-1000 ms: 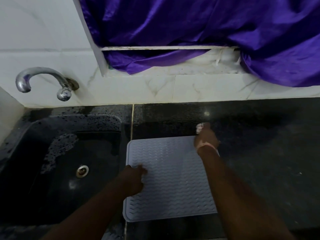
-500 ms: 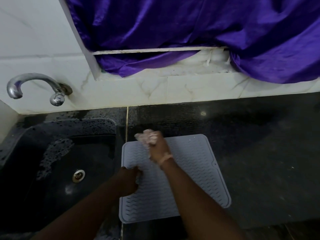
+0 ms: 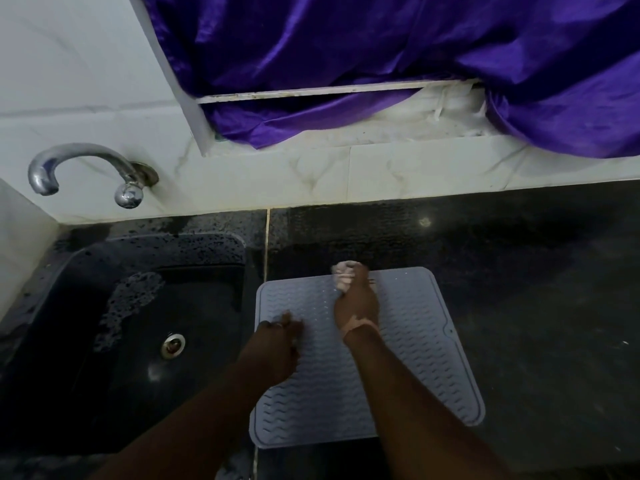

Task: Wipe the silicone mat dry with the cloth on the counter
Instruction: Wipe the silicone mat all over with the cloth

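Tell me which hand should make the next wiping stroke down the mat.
Right. The right hand already grips the cloth at the far edge of the mat; the left hand holds no cloth and presses the mat's left side.

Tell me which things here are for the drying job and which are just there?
For the job: silicone mat, cloth bunched in the right hand, left hand resting on the mat.

Just there: tap, sink, purple fabric.

A home kitchen: black sink (image 3: 104, 306) with wall tap (image 3: 86, 168), dark stone counter (image 3: 519, 289), white tiles (image 3: 69, 64).
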